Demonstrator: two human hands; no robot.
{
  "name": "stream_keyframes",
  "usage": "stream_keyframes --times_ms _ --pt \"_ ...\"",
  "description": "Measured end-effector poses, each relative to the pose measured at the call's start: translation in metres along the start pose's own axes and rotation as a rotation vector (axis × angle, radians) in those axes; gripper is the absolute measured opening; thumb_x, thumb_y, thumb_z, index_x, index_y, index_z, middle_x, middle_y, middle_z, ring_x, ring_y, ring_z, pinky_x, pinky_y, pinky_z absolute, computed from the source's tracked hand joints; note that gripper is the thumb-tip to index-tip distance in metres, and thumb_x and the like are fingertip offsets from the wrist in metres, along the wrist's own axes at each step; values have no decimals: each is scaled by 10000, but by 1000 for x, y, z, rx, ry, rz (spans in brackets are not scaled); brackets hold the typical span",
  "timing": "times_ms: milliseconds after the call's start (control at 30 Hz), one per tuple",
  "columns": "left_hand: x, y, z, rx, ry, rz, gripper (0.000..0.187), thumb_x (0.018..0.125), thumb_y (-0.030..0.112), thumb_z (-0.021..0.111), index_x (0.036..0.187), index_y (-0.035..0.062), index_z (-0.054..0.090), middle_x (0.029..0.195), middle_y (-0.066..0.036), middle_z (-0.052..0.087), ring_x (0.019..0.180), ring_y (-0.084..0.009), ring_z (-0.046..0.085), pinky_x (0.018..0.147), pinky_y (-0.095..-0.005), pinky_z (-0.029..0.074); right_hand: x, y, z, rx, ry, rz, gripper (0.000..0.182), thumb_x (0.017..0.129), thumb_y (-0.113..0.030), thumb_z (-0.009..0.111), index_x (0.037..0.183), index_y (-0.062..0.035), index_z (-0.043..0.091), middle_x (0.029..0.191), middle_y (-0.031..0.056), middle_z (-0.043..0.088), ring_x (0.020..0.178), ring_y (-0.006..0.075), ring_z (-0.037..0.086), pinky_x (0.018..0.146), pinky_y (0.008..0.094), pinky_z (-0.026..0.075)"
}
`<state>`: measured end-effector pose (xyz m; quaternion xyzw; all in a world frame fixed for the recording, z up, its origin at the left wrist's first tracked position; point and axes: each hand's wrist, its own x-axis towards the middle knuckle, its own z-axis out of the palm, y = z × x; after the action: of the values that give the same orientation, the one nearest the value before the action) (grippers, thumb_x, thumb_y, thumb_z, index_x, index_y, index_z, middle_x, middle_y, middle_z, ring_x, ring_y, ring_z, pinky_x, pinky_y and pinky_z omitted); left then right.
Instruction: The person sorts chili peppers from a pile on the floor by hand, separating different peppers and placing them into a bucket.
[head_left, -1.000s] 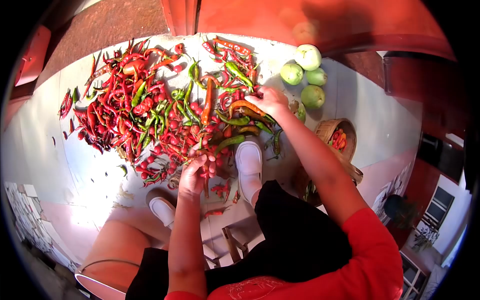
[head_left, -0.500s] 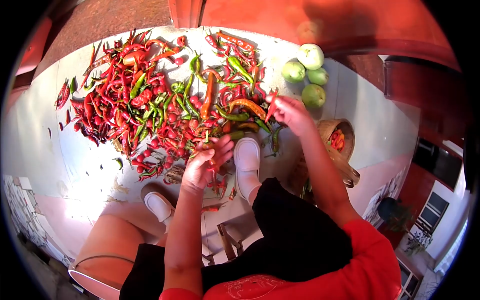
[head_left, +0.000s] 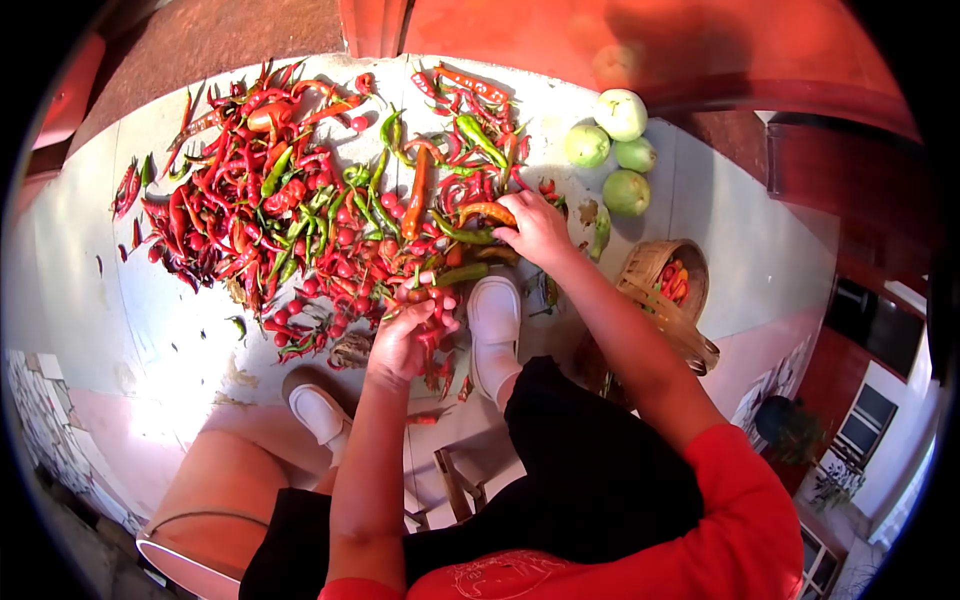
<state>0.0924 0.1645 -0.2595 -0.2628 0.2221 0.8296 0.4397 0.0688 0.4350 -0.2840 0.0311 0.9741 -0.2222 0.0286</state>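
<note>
A big heap of chili peppers [head_left: 250, 190], mostly red with some green and orange, covers the pale floor in front of me. My left hand [head_left: 405, 335] is at the heap's near edge, fingers curled around a red chili pepper [head_left: 430, 296], partly hidden by them. Farther right, my right hand [head_left: 538, 232] pinches the end of an orange chili pepper [head_left: 487, 211] that lies on the heap. Beside those fingers is a green pepper [head_left: 462, 234].
Several round green fruits or gourds [head_left: 627, 192] sit at the upper right. A wicker basket [head_left: 640, 265] with red and orange peppers stands right of my arm. My white shoe [head_left: 495, 325] touches the heap's near edge. An orange-brown bucket-like container [head_left: 220, 490] is at lower left.
My right hand has moved left and slightly down onto the orange chili pepper; the red chili it held is out of its fingers. My left fingers have curled in more.
</note>
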Motion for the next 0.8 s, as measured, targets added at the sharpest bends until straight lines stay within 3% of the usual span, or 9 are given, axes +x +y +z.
stream_keyframes --times_ms 100,167,300,367,433,500,567,667,800 --pt "1 2 -7 6 9 5 368 843 66 572 1192 140 485 972 -127 608 798 -232 582 787 -418 497 -12 13 10 -1 29 4 331 702 -250 749 959 -88 617 882 108 587 822 286 586 711 370 483" --pt "0 6 -5 -1 8 10 355 842 58 568 1179 139 491 965 -131 604 797 -241 581 781 -414 494 -32 24 3 293 22 178 361 722 -261 739 1000 -68 613 930 116 594 857 292 592 736 358 483" --pt "-1 8 -8 -66 -2 18 397 829 43 603 1204 108 490 958 -140 618 759 -229 605 753 -409 512 -59 32 -22 172 -350 253 403 739 -260 730 1074 -64 621 988 125 602 880 260 609 775 355 484" --pt "-3 6 -9 -56 -7 19 383 839 56 602 1202 105 488 959 -142 618 769 -228 605 749 -410 513 -56 41 -17 289 -350 269 395 742 -257 730 1080 -77 632 991 113 606 884 244 612 779 344 485" --pt "-3 3 -12 -44 -9 23 367 849 77 604 1196 104 487 964 -144 617 779 -227 608 736 -402 521 -29 42 -10 561 -154 420 370 745 -264 729 1058 -86 642 1010 99 608 898 247 614 778 337 486" --pt "-4 2 -8 -4 29 -9 356 853 97 611 1187 104 486 962 -144 619 777 -227 611 723 -389 529 -4 34 -3 454 -43 282 327 744 -288 732 1000 -102 650 954 90 615 875 259 612 775 351 488" --pt "-4 1 -8 -7 31 -11 344 856 103 612 1177 101 487 963 -147 619 771 -230 615 711 -378 534 17 23 6 -111 88 137 304 731 -306 739 947 -114 642 877 81 614 839 274 603 758 373 485" --pt "-4 3 -8 -6 34 3 337 853 96 610 1167 91 490 958 -151 620 762 -238 620 702 -379 528 36 9 5 -294 -156 271 318 702 -309 752 926 -120 629 825 79 605 817 288 593 737 386 478" --pt "-4 6 -7 -26 32 3 333 849 96 614 1159 88 493 950 -152 619 753 -239 618 703 -382 524 19 27 -1 123 -62 149 344 688 -284 767 949 -110 626 824 86 622 805 277 600 724 396 475"
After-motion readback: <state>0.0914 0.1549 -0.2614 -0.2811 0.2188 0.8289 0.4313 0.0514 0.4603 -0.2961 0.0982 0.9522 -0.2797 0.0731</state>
